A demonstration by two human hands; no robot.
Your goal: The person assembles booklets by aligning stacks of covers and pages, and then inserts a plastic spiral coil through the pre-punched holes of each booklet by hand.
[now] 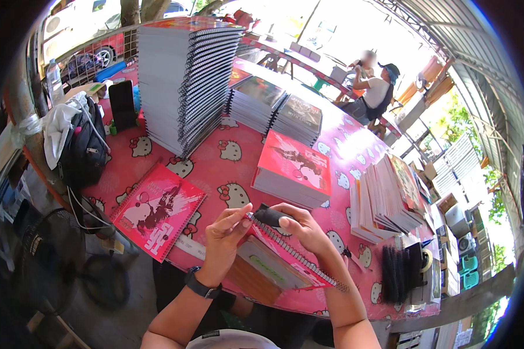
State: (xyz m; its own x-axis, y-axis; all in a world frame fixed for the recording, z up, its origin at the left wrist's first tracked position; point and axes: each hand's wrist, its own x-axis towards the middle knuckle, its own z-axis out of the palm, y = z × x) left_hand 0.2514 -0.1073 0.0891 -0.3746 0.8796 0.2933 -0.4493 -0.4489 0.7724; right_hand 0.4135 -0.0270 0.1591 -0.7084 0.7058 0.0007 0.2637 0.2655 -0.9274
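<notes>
In the head view I count one spiral-bound notebook (273, 267) between my two hands and one more, a red-covered notebook (157, 212), lying flat on the desk (212, 157) to my left. Beyond them stand one tall stack of coil-bound books (163, 87), at least two lower stacks (297, 116) behind it to the right, one red-topped block of books (294, 168) straight ahead, and one leaning pile of books (384, 200) on my right. There is one bunch of black coils (393, 270) near the desk's right edge, one black phone (122, 104) propped up, one black bag (84, 145), and two people (378, 87) sitting in the background.

My left forearm rises from the lower edge, a dark watch (202, 285) at the wrist; the left hand (224, 232) is upright, its thumb and fingertips brought together at the coil's upper end. Whether they pinch the wire itself I cannot tell. My right forearm slants up and leftward, and the right hand (300, 227) is clamped on a black object (268, 215), thumb pressed on its side; its kind I can't make out.

The notebook sits tilted over the desk's near edge, just in front of my body. Its coil (300, 256) marks the long axis, running from my left fingertips down and rightward to my right forearm.
</notes>
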